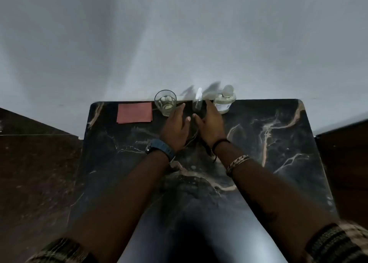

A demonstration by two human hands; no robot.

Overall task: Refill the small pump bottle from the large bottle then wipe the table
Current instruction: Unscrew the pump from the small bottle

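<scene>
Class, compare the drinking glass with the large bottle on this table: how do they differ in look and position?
The drinking glass is open-topped; the large bottle is capped. The glass looks clear, with a little liquid at the bottom; the bottle looks cloudy and carries a label. The glass stands left of both hands, the bottle right. Both stand upright at the table's far edge.

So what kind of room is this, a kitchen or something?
Hard to say; probably a plain room at home. A small dark marble table stands against a bare grey wall, holding only a glass, two bottles and a red cloth.
</scene>
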